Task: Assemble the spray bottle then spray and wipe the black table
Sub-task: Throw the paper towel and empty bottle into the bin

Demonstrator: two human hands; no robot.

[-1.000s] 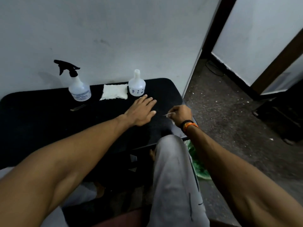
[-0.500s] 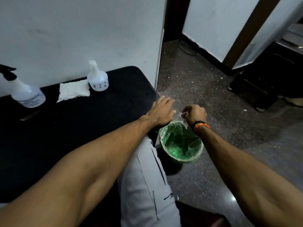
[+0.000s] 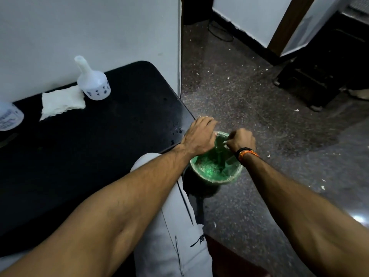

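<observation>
The black table (image 3: 95, 152) fills the left side. At its far edge stand a white nozzle-topped bottle (image 3: 93, 84) and a folded white cloth (image 3: 61, 102). The clear spray bottle (image 3: 9, 116) is cut off by the left border, its trigger head out of view. My left hand (image 3: 199, 136) hangs palm down off the table's right corner, fingers bent toward a green-lined bin (image 3: 215, 170) on the floor. My right hand (image 3: 241, 139) is a fist above the bin's far rim, pinching a small white scrap (image 3: 226, 144).
Small droplets (image 3: 175, 132) dot the table near its right corner. My grey-trousered knee (image 3: 169, 216) sits between table and bin. The speckled floor carries white crumbs. Dark furniture (image 3: 329, 66) stands at the far right beside a doorway.
The view has swung right and down from the table to the bin. Both hands moved off the table's right edge and now hover over the bin, the right one still pinching the scrap.
</observation>
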